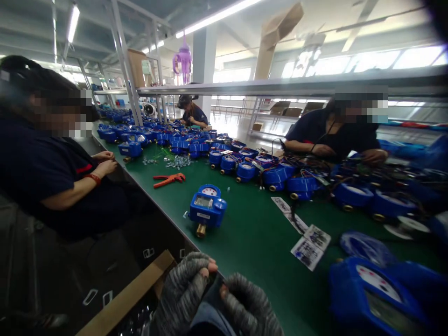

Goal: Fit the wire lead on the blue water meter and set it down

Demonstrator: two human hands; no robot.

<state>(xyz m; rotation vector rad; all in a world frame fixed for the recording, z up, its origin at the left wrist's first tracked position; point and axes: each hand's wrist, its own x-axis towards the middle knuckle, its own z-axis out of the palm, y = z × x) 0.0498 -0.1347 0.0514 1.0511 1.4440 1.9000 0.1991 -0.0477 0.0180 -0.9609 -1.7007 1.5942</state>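
- As far as can be told, curling the fingers of left hand (185, 282) and right hand (248, 303) inward, just beside each other at the near table edge, in grey gloves with bare fingertips
- Cannot tell whether pinching something small or nothing; just below, showing dark cloth
- Beyond the fingers, untouched on the green table (259, 252), see the blue meter (208, 210), upright near the edge, brass fitting towards the camera, with dial and display in place and no loose wires visible; judged well along, with back hidden and so unconfirmed
- Below left, see an open cardboard box (129, 295) with dark glossy contents, too dim to name
- Farther up, find orange cutters (169, 179) lying near a pile of small pale pieces (178, 161), apparently unused as yet
- Farthest out, see rows of meters (229, 163), several with coloured wires exposed; judged unfinished, with much left by that sign
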